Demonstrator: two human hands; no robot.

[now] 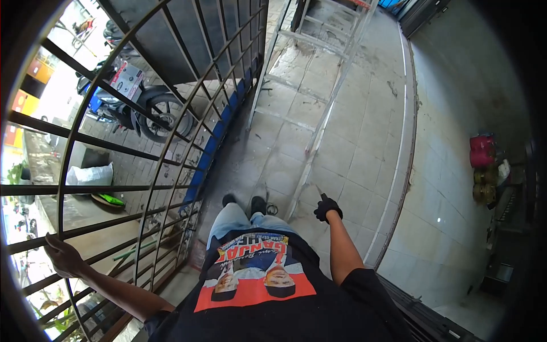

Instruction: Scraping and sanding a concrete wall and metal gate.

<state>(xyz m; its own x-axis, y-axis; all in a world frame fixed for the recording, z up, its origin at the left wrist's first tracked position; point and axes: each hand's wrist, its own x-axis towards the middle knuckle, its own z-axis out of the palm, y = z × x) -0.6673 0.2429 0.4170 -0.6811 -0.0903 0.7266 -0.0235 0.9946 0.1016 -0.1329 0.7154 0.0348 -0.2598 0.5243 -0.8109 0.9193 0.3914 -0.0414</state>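
Note:
My bare left hand (64,256) is closed around a dark bar of the metal grille (147,188) at the lower left. On my right hand (328,209) is a black glove; its fingers are wrapped around a small pointed tool, perhaps a knife or scraper, whose narrow tip (319,189) points up and to the left over the floor. The handle is hidden in the glove. Beyond my feet an aluminium ladder (314,149) extends away across the tiled floor (333,171). A small dark coil (272,209) lies beside my right shoe.
A blue strip (208,147) edges the grille's foot. Outside it are a motorcycle (128,100), a white sack (90,175) and a green and black object (108,200). A raised edge (410,141) and a pale tiled surface run along the right, with red and yellowish items farther off.

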